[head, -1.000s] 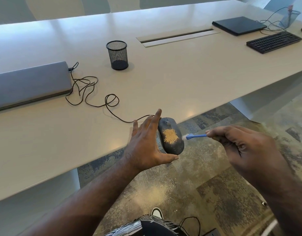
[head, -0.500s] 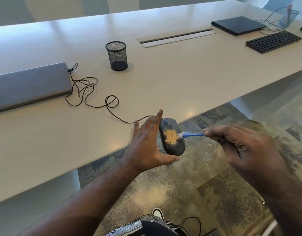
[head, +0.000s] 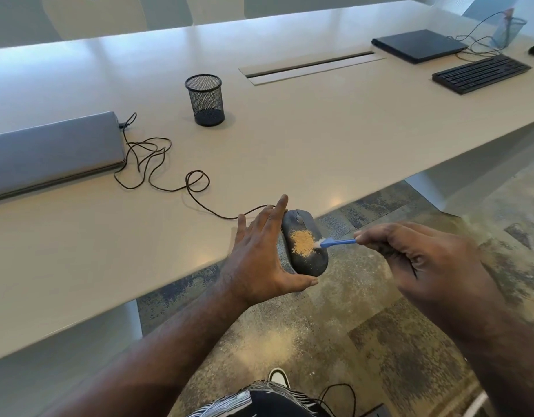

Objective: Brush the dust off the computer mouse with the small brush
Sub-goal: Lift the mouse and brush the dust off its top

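A dark grey wired computer mouse [head: 312, 260] is held just past the table's front edge, tilted on its side, with a patch of tan dust [head: 302, 241] on its top. My left hand [head: 256, 260] holds it between the thumb below and the fingers behind. My right hand [head: 422, 263] pinches a small blue brush [head: 338, 243] by the handle. Its white bristles touch the right edge of the dust patch.
The mouse cable [head: 157, 164] loops across the white table [head: 319, 139] to a closed grey laptop [head: 49, 152] at left. A black mesh pen cup [head: 205, 100] stands behind. A black keyboard [head: 482, 73] and dark laptop [head: 419, 45] lie far right. Patterned floor lies below.
My right hand moved the brush left from beside the mouse onto the dust patch. The dust has spread slightly. My left hand and the mouse stayed almost still.
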Tool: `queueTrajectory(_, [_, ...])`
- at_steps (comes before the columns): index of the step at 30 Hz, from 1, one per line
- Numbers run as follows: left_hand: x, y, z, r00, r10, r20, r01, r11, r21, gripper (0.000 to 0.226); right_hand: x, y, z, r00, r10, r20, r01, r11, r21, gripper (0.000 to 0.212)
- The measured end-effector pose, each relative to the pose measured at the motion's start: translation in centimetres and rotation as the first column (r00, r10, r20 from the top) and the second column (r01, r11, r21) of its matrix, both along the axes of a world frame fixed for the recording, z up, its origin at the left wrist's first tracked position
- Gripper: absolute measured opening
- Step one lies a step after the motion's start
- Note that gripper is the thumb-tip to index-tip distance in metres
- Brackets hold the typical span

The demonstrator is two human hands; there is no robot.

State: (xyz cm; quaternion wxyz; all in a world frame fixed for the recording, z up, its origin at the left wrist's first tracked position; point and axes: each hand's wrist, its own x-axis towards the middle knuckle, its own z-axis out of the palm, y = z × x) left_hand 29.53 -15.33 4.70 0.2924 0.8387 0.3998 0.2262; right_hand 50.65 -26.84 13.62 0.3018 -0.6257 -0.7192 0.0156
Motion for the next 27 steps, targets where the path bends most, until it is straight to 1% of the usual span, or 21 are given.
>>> queueTrajectory(2, [-0.07,0.06,0.05,1.0,0.005,-0.001,-0.005,1.0,-0.003,0.137,0.24,-0.03,-0.05,1.0,-0.018,-0.001,0.018,1.0,-0.018,0.028])
queueTrajectory(6, [-0.13,0.06,0.06,1.0,0.006,-0.001,-0.006,1.0,-0.009,0.138,0.37,-0.09,0.12,0.999,-0.022,-0.039,0.023,0.999,0.034,0.018])
queueTrajectory(10, [0.03,-0.01,0.09,1.0,0.001,0.0,-0.001,1.0,-0.007,0.137,-0.01,-0.06,0.11,1.0,0.002,0.001,-0.002,1.0,0.01,0.026])
queueTrajectory(13, [-0.03,0.1,0.19,1.0,0.007,-0.009,-0.007,1.0,-0.012,0.137,0.33,-0.07,0.02,1.0,-0.012,0.027,0.013,1.0,-0.02,0.03])
queueTrajectory(17, [-0.03,0.09,0.2,1.0,0.003,-0.02,-0.003,1.0,-0.01,0.138,0.48,-0.04,0.2,0.999,-0.021,-0.042,0.021,1.0,0.017,0.024])
queueTrajectory(23, [0.07,0.3,0.22,1.0,0.006,-0.012,-0.006,1.0,-0.001,0.137,0.31,0.04,0.1,1.0,-0.012,0.002,0.012,0.999,-0.046,0.028])
queueTrajectory(25, [0.06,0.32,0.17,1.0,0.01,-0.012,-0.01,1.0,-0.003,0.137,0.44,-0.05,0.15,1.0,-0.009,-0.019,0.009,0.999,-0.033,0.026])
queueTrajectory(27, [0.04,0.32,0.13,1.0,0.011,-0.013,-0.011,1.0,-0.004,0.137,0.24,-0.13,0.17,0.999,0.013,-0.032,-0.012,1.0,0.014,0.02])
